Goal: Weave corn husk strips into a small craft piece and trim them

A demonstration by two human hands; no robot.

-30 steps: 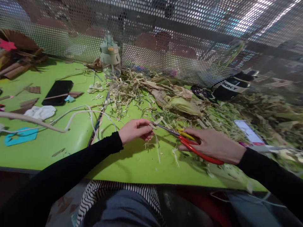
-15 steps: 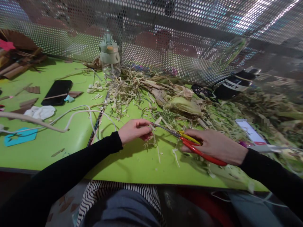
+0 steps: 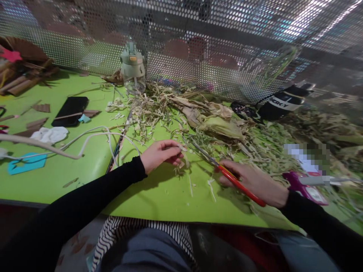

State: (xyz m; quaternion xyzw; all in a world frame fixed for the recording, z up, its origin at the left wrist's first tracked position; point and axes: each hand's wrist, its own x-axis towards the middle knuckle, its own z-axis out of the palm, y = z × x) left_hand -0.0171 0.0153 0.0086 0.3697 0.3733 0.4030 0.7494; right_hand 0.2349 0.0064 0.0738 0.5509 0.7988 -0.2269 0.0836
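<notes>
My left hand (image 3: 161, 153) rests on the green table (image 3: 85, 166) and pinches a pale strip of dried corn husk (image 3: 183, 151) between thumb and fingers. My right hand (image 3: 255, 181) grips red-handled scissors (image 3: 229, 175) with metal blades that point up and left toward the husk, a little short of it. Small husk scraps (image 3: 210, 187) lie on the table between and below the two hands.
A heap of corn husks and shreds (image 3: 210, 117) spreads behind the hands. A green-lidded bottle (image 3: 132, 68) stands by the perforated metal screen (image 3: 181, 41). A black phone (image 3: 70, 110), white cables (image 3: 93, 138), white cloth (image 3: 49, 134) and a teal cutout (image 3: 25, 162) lie left. A dark bottle (image 3: 283, 102) lies right.
The scissors and my right hand have drawn back to the right and down, away from the husk, and the blades now look closed. My left hand stays in place, fingers slightly more extended.
</notes>
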